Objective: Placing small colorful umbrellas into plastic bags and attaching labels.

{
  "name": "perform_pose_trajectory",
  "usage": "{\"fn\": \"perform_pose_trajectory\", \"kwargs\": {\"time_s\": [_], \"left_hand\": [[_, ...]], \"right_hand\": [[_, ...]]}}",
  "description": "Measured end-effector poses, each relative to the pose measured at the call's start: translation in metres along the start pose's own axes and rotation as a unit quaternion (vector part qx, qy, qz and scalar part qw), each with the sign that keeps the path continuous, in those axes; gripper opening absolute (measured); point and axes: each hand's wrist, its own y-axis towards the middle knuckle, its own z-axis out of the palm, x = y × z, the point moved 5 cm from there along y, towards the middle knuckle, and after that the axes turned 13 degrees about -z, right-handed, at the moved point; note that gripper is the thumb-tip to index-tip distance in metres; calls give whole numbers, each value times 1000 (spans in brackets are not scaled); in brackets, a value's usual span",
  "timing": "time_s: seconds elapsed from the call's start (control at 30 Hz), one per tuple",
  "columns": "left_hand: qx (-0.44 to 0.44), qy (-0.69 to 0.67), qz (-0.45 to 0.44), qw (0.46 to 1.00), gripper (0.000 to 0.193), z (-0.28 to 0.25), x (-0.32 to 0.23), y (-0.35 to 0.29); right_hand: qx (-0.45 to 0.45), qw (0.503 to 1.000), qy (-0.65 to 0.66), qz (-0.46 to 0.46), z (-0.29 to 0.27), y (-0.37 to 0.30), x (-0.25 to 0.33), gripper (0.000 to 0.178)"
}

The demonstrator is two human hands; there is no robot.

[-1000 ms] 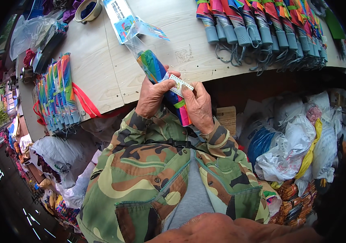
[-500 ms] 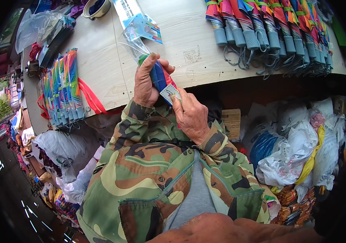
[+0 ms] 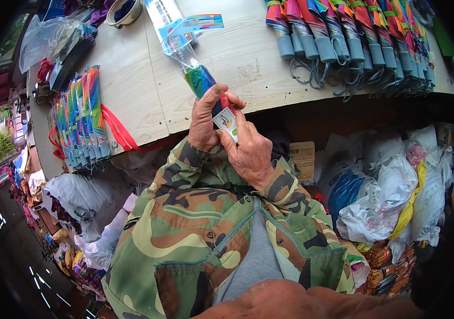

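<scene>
A rolled umbrella with green, blue and red cloth slants up over the table edge, its far end inside a clear plastic sleeve. My left hand is wrapped round the near part of the umbrella. Against that cloth lies a small white card with a dotted border and a coloured picture. My right hand pinches the card's lower edge between thumb and fingers. Beyond the sleeve rests a printed blue-and-white packet. The umbrella's near end is hidden by my hands.
Many rolled umbrellas with grey handles lie along the table's right side. Another bundle with a red strap sits at the left edge. Under the table are stuffed plastic bags. A bowl stands at the back.
My left hand has shifted slightly right and down with the umbrella, closer to my right hand. The card has turned, its picture showing more. The sleeve's colourful top flap has swung rightward.
</scene>
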Motion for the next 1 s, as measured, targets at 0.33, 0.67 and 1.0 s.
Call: {"fn": "perform_pose_trajectory", "kwargs": {"time_s": [0.33,0.67,1.0], "left_hand": [[61,-38,40,997,54,-3,-36,9],[72,70,-56,993,45,5,11,-7],[50,-100,-12,994,24,-19,-37,5]], "right_hand": [[-19,997,-69,-39,7,2,4,54],[-20,1000,21,4,1,20,-8,36],[97,990,87,-57,-4,6,9,79]]}}
